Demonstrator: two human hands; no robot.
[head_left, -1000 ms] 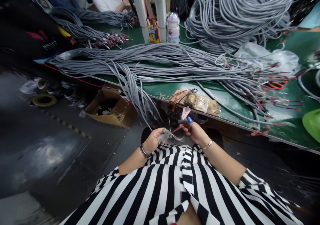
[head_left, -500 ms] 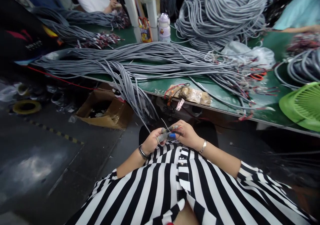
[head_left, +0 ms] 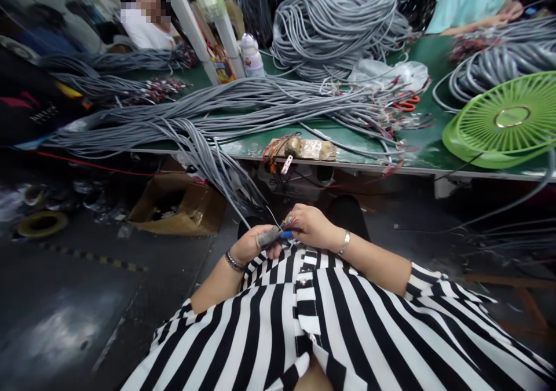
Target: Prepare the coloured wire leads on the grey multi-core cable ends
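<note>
Green worktop (head_left: pixel 425 150) ran across the bg, piled w/ grey cables (head_left: pixel 243 104), plus a green fan (head_left: pixel 512 116) at far R, partly cut off by the edge of view. Loose hank (head_left: pixel 200 150) hung over the near edge, nr an open carton (head_left: pixel 200 208), and from it a single grey cable (head_left: pixel 242 217) came down to just above the person's lap: thin, round, smooth jacket, end opened into fine wires (head_left: pixel 290 223), mainly reddish, w/ one pale strand (head_left: pixel 272 214) standing apart. L hand (head_left: pixel 256 243), w/ grey finger covers (head_left: pixel 266 238), was closed round the cable nr its end, digits pressed together on it; R hand (head_left: pixel 313 227), w/ blue cover (head_left: pixel 286 235) on one digit, was right beside it, fingertips pinching the wires. Jacket end was hidden in the L grip, wire tips mostly tucked behind R fingers; exact no. of wires too small/blurry to tell. Cable's long axis ran diagonally, from the bench edge down toward the person & to their R, fairly straight in the last visible stretch; wires pointed R & slightly up toward the R palm, while the pale strand angled up-L, back toward the bench.
</note>
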